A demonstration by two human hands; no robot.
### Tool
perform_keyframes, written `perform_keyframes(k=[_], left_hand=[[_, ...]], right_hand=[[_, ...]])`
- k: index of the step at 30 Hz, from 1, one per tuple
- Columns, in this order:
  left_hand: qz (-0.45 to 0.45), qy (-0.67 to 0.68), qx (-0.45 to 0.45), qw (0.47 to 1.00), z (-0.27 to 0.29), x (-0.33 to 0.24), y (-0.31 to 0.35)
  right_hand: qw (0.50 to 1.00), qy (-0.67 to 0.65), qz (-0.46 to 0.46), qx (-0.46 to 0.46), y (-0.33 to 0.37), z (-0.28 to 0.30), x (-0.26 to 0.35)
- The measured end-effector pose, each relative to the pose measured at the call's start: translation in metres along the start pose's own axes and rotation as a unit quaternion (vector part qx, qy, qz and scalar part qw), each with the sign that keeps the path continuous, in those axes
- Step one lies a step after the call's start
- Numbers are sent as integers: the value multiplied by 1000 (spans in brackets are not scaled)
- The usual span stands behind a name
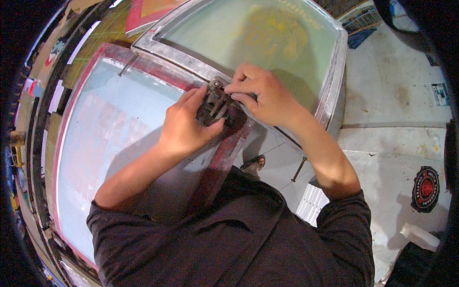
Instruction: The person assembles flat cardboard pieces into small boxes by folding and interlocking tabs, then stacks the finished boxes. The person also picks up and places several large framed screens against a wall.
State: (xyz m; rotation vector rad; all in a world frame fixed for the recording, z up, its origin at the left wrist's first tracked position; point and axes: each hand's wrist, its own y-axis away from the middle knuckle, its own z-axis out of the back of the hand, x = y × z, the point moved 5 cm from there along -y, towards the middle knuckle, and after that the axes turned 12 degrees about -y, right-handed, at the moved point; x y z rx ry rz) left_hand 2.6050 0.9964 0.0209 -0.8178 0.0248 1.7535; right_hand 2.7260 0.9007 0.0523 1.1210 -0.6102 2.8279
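Note:
A dark, worn metal hinge clamp (216,106) sits where two screen-printing frames meet. My left hand (184,122) grips it from the left, fingers along its upper side and thumb at its lower edge. My right hand (260,93) pinches thumb and fingers together at its right edge; whatever is between the fingertips is hidden. Under my left forearm lies a screen with a red-stained frame and pale blue mesh (114,124). Beyond my right hand a silvery frame (330,103) carries greenish mesh with a faint yellow print.
Thin metal rods stick out at the upper left (128,64) and lower right (299,170) of the silvery frame. Another red-edged frame (143,19) lies at the far end. On the right is a pale, stained surface (382,91) with a round dark-and-red patch (425,189). Tiled floor (279,160) shows below.

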Motion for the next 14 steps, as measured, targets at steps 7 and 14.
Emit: perform_keyframes(k=[7,14], left_hand=[[16,-3,7,1000,0,1,1],[40,6,41,998,1,0,0]], right_hand=[[996,76,24,-42,1,-5,5],[994,64,-53,-64,5,-3,2]])
